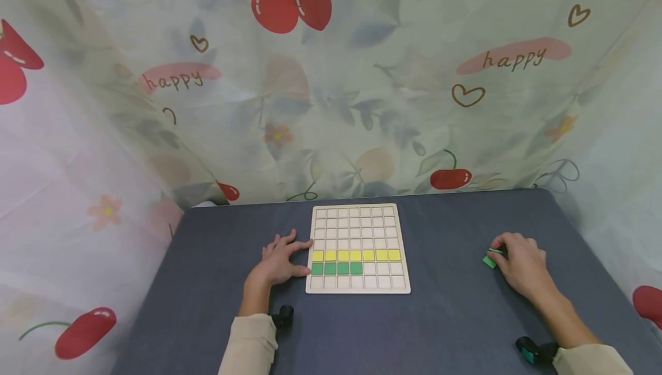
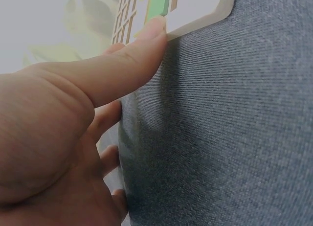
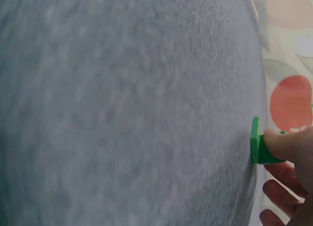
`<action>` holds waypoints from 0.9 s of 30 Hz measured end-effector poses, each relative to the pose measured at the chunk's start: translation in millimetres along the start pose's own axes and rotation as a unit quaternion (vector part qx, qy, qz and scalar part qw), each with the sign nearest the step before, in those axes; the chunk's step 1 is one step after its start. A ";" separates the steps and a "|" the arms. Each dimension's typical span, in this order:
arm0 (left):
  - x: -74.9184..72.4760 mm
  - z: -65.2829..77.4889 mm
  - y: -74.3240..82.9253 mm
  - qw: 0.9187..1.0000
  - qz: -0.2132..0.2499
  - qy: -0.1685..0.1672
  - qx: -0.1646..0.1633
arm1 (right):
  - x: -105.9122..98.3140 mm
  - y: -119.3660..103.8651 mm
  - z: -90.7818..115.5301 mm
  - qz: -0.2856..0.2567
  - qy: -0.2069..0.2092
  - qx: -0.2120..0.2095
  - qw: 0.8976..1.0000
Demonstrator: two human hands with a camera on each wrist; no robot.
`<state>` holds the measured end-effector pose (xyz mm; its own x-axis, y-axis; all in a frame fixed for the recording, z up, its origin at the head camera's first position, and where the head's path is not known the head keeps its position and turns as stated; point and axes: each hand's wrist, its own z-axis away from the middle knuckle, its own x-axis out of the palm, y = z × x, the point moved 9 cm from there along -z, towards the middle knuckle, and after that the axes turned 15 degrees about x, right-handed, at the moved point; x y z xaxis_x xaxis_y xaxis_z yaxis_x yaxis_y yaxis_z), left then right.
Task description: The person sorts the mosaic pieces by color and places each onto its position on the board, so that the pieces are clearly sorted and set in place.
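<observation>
A pale board (image 1: 357,291) with a grid of square cells lies mid-table. Yellow tiles (image 1: 343,255) fill one row across it; in the row below, green tiles (image 1: 343,268) occupy the left part. My left hand (image 1: 275,264) rests at the board's left edge, fingers spread, thumb and index finger touching the rim. The left wrist view has that thumb (image 2: 142,50) against the edge beside a green tile (image 2: 158,3). Far to the right, my right hand (image 1: 523,263) pinches a green tile (image 3: 270,151) between thumb and fingers. Another green tile (image 3: 255,140) lies flat on the table, right by it.
A dark grey cloth covers the table (image 1: 439,323). Behind it hangs a printed curtain (image 1: 357,134) with cherries and lettering, and more of this fabric runs down both sides. A black wrist device (image 1: 283,316) is on the left arm, another (image 1: 535,352) on the right.
</observation>
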<state>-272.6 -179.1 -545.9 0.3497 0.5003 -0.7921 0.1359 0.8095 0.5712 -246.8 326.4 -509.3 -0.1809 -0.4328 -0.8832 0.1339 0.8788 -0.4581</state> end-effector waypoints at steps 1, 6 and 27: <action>-0.3 0.3 0.2 1.000 0.000 0.000 0.000 | 0.1 -1.8 -0.4 -0.001 0.001 -0.001 1.000; -1.1 0.9 1.1 1.000 0.001 0.000 -0.003 | 1.3 -13.0 -2.4 -0.012 0.009 -0.015 1.000; -2.0 2.5 2.3 1.000 0.001 0.002 0.004 | 29.1 -69.6 0.6 -0.107 -0.031 -0.004 0.994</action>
<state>-270.7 -179.1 -542.5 0.3460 0.5024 -0.7924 0.1432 0.8064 0.5738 -260.7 252.5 -503.2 -0.1443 -0.6210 -0.7704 0.0917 0.7668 -0.6353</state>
